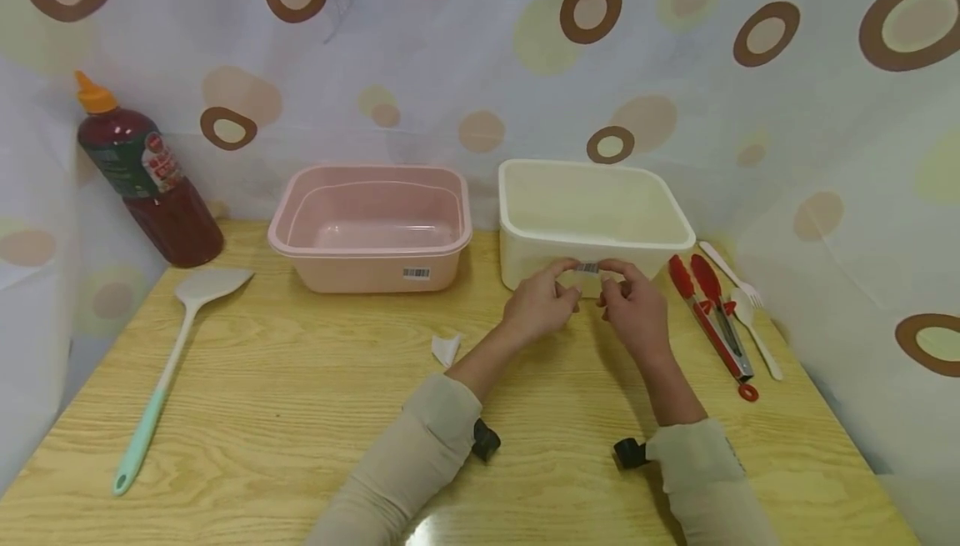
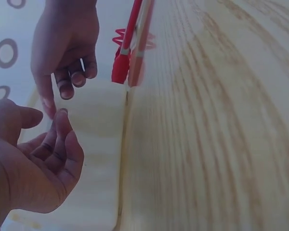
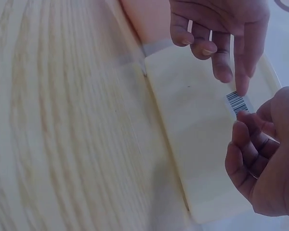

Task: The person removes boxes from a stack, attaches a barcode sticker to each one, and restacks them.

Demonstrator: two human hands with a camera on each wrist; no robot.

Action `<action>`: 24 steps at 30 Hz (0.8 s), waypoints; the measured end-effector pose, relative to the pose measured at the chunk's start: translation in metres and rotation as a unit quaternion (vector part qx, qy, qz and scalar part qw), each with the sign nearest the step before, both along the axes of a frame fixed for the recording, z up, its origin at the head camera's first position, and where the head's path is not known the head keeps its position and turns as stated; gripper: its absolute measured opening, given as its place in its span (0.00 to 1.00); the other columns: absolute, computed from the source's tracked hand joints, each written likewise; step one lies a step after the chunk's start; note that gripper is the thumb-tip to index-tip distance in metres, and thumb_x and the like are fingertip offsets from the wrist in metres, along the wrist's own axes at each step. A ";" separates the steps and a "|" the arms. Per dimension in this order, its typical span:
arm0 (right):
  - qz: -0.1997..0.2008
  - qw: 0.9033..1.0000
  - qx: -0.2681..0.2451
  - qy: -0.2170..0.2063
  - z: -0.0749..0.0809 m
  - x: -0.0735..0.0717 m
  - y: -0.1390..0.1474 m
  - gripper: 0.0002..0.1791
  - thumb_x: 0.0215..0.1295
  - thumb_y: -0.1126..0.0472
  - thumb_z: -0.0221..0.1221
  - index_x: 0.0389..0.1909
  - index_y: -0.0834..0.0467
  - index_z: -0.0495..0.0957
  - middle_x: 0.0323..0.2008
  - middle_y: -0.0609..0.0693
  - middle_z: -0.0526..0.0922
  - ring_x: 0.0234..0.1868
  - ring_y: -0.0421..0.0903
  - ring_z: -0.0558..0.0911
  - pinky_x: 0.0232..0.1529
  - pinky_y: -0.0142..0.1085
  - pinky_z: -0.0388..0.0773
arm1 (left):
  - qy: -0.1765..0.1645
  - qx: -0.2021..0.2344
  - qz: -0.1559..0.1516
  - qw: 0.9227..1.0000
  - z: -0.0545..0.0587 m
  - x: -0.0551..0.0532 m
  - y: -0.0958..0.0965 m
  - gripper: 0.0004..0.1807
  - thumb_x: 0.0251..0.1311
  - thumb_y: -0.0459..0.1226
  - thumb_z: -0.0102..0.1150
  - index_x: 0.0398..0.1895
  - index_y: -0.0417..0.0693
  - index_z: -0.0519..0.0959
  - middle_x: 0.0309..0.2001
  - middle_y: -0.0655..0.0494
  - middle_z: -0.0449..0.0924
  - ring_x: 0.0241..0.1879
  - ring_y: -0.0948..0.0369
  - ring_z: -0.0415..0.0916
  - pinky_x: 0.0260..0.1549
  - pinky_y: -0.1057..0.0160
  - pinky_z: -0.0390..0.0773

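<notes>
A small barcode sticker [image 1: 587,267] lies on the front wall of a cream plastic bin [image 1: 525,250], just below its rim. My left hand [image 1: 542,306] touches the sticker's left end with the index fingertip. At its right end is the index fingertip of my right hand [image 1: 637,313]. In the right wrist view the barcode [image 3: 237,102] shows flat on the bin wall between the two fingertips. The other fingers of both hands bend loosely and hold nothing. Fingers hide the sticker in the left wrist view.
Left of the cream bin stands a pink basin [image 1: 371,271] with its own barcode label [image 1: 417,273]. A scrap of white paper [image 1: 446,350] lies in front. Red tongs [image 1: 716,321], a fork [image 1: 731,273] and a spoon [image 1: 757,333] lie right; a spatula [image 1: 168,363] and sauce bottle [image 1: 153,179] are left.
</notes>
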State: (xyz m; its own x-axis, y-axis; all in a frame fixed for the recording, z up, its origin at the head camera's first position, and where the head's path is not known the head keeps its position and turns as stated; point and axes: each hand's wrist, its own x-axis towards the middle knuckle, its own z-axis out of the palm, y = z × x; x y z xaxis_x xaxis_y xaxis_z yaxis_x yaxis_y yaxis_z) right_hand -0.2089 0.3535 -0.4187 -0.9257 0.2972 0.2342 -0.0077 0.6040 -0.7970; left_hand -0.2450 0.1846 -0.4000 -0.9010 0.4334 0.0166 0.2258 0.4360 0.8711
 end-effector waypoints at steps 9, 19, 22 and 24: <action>-0.015 0.999 0.038 -0.013 -0.003 -0.003 -0.003 0.19 0.77 0.51 0.49 0.58 0.54 0.81 0.29 0.61 0.86 0.20 0.43 0.80 0.17 0.33 0.71 | -0.015 -0.017 -0.015 1.000 -0.001 -0.001 -0.002 0.27 0.74 0.47 0.53 0.75 0.65 0.67 0.30 0.66 0.86 0.22 0.66 0.77 0.20 0.65 0.69; -0.017 0.999 0.040 0.004 0.000 0.000 -0.003 0.18 0.77 0.53 0.50 0.57 0.53 0.82 0.29 0.62 0.86 0.18 0.40 0.77 0.14 0.33 0.67 | -0.025 -0.011 -0.018 0.999 -0.001 0.000 -0.001 0.28 0.74 0.47 0.53 0.75 0.65 0.66 0.31 0.64 0.87 0.23 0.65 0.78 0.21 0.64 0.70; -0.019 0.999 0.045 0.003 -0.002 -0.001 -0.001 0.18 0.78 0.52 0.49 0.58 0.52 0.81 0.28 0.61 0.85 0.17 0.39 0.77 0.14 0.33 0.67 | -0.022 -0.009 -0.018 1.000 -0.003 0.000 -0.001 0.28 0.74 0.46 0.53 0.75 0.65 0.66 0.30 0.66 0.86 0.23 0.65 0.78 0.21 0.65 0.71; -0.016 0.999 0.044 0.013 -0.001 -0.001 -0.001 0.18 0.78 0.50 0.49 0.59 0.50 0.81 0.28 0.60 0.85 0.17 0.39 0.77 0.14 0.33 0.68 | -0.017 -0.003 -0.021 1.000 -0.001 0.000 0.000 0.28 0.74 0.46 0.53 0.75 0.66 0.65 0.32 0.63 0.87 0.22 0.65 0.78 0.21 0.65 0.70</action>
